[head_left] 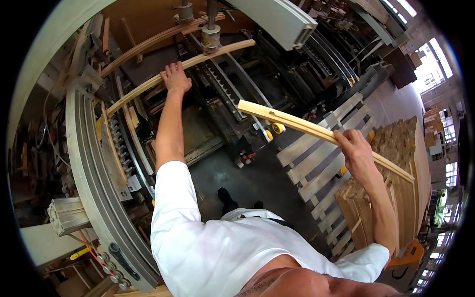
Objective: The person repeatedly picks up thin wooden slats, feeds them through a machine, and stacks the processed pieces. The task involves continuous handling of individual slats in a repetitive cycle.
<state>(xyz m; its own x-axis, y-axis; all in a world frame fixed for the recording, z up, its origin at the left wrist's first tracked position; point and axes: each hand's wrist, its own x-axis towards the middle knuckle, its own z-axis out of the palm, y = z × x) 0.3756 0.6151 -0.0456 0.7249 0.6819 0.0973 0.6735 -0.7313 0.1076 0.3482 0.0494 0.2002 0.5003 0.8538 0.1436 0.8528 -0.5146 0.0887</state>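
Note:
A long pale wooden strip [136,92] lies across the machine bed, its far right part below a metal cylinder-shaped press head [211,38]. My left hand [176,80] grips this strip near its middle, the fingers curled over its top. Out to the right, my right hand [357,152] holds a second wooden strip [292,122] in the air, its fingers closed around it past the middle. A dark slot shows near this strip's left end. Farther back on the machine lies another wooden strip [143,48].
A grey metal machine beam [89,148] curves along my left side. Overhead at the back is a white beam [282,22]. Slatted pallets [309,163] stand on the floor to the right, beside stacked wooden pieces [396,143]. Yellow wheels [278,128] show at the machine's near edge.

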